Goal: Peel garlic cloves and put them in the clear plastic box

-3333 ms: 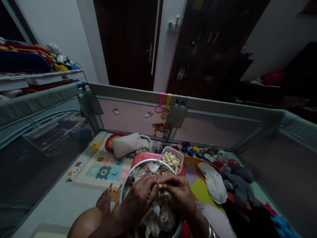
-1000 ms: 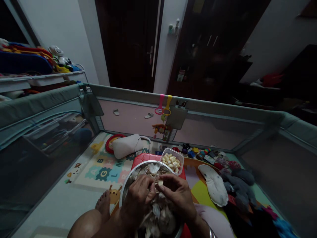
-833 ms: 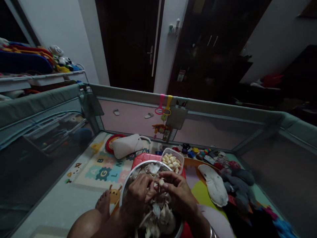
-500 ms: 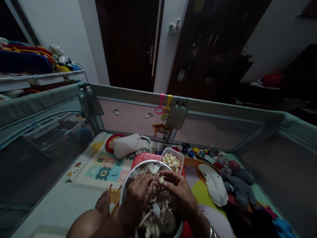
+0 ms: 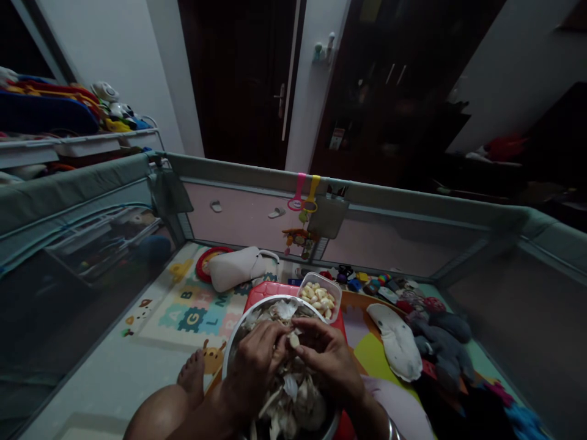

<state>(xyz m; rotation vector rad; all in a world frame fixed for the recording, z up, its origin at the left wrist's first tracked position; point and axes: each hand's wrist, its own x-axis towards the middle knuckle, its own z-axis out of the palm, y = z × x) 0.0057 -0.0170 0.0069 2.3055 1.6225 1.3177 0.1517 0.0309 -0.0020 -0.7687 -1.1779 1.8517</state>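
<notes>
Over a round metal bowl (image 5: 228,349), my two hands meet at a pale garlic clove (image 5: 294,340). My right hand (image 5: 331,354) pinches the clove between thumb and fingers. Closed fingertips of my left hand (image 5: 259,354) press against the clove's left side; whether they hold a bit of skin is hidden. Papery garlic skins (image 5: 293,391) and garlic pieces fill the bowl beneath. Just behind the bowl, a clear plastic container (image 5: 338,293) holds several peeled garlic cloves (image 5: 316,297). Bowl and container rest on a red stand (image 5: 263,293).
A grey playpen rail (image 5: 247,170) with mesh sides surrounds the space. On the play mat (image 5: 156,324) lie a white bag-like item (image 5: 233,269), a spotted white cushion (image 5: 395,342), a grey plush toy (image 5: 443,348) and several small toys. My bare foot (image 5: 192,370) is left of the bowl.
The clove has shifted slightly left and down between my fingers and shows more of its pale surface. My right fingers have moved a little closer to my left hand.
</notes>
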